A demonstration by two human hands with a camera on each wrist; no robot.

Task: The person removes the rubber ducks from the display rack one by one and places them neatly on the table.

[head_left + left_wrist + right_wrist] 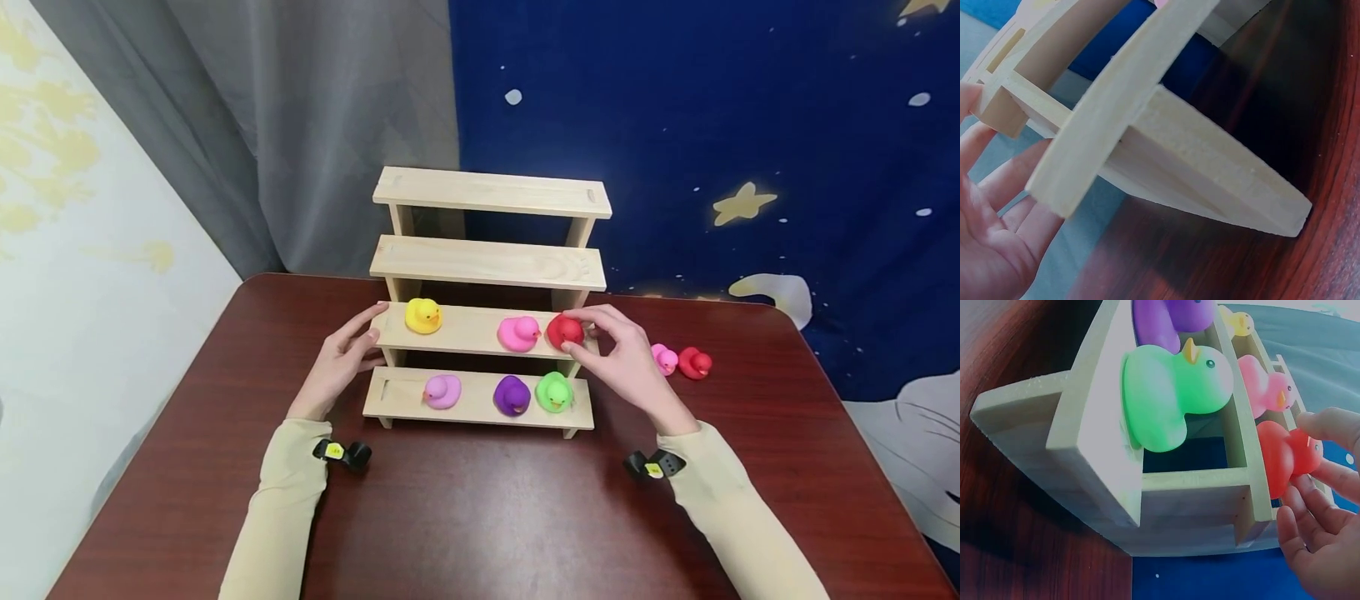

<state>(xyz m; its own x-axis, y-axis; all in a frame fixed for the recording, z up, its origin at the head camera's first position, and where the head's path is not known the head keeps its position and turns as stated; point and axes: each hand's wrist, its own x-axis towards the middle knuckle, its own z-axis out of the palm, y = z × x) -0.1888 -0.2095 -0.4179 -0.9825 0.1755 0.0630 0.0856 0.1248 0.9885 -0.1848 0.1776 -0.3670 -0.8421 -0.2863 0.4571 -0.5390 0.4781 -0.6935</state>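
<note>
On the second tier from the bottom of a wooden stepped rack (465, 332), my right hand (630, 358) pinches a red rubber duck (564, 332) between thumb and fingers at the right end. Just left of it sits a pink duck (519, 333), and a yellow duck (423, 316) is farther left on that tier. My left hand (337, 362) rests against the rack's left end with loosely bent fingers. In the left wrist view, the rack partly hides its fingertips. The bottom tier bears a lilac duck (442, 391), a purple duck (512, 395) and a green duck (554, 392).
Right of the rack, a second pink duck (664, 358), partly behind my right hand, and another red duck (695, 363) stand on the dark red-brown table (480, 500). A grey curtain (337, 125) and a blue starry cloth (675, 125) hang behind.
</note>
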